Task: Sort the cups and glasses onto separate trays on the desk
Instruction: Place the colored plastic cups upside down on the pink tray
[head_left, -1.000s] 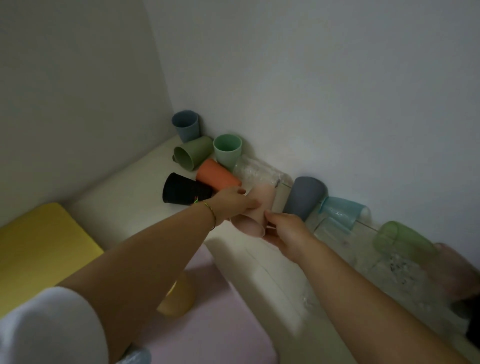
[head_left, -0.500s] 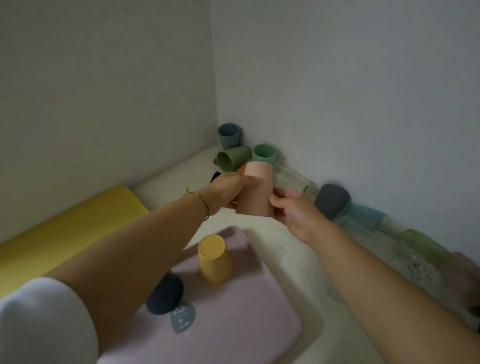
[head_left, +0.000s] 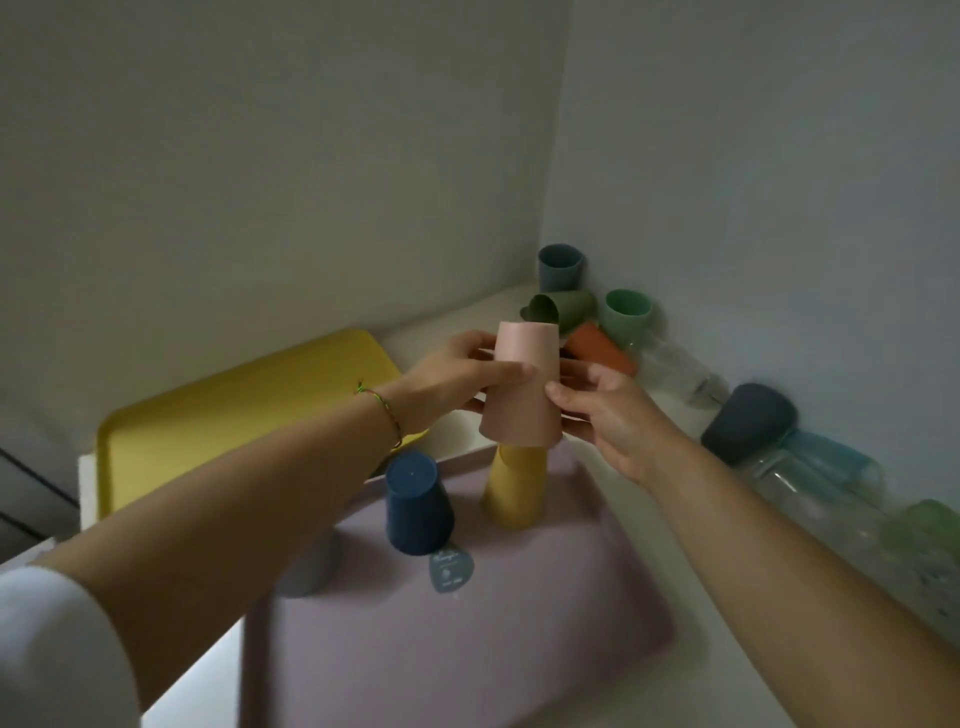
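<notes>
An upside-down pink cup (head_left: 522, 389) is held between both hands just above an upturned yellow cup (head_left: 515, 486) on the pink tray (head_left: 467, 639). My left hand (head_left: 457, 376) grips its left side and my right hand (head_left: 597, 410) pinches its right side. A navy cup (head_left: 415, 501) stands upside down on the same tray, beside a grey tag (head_left: 451, 569). A pale grey cup (head_left: 311, 569) shows partly under my left arm. The yellow tray (head_left: 218, 431) lies behind, bare.
In the far corner stand a blue-grey cup (head_left: 560, 266) and a mint cup (head_left: 626, 312), with an olive cup (head_left: 558, 310) and an orange cup (head_left: 597, 349) lying down. Along the right wall lie a clear glass (head_left: 675, 371), a slate cup (head_left: 748, 422), and teal (head_left: 826, 457) and green (head_left: 930, 525) glasses.
Both hands carried the pink cup from the pile by the wall, turned it upside down, and brought it over the yellow cup on the pink tray. The view swung left.
</notes>
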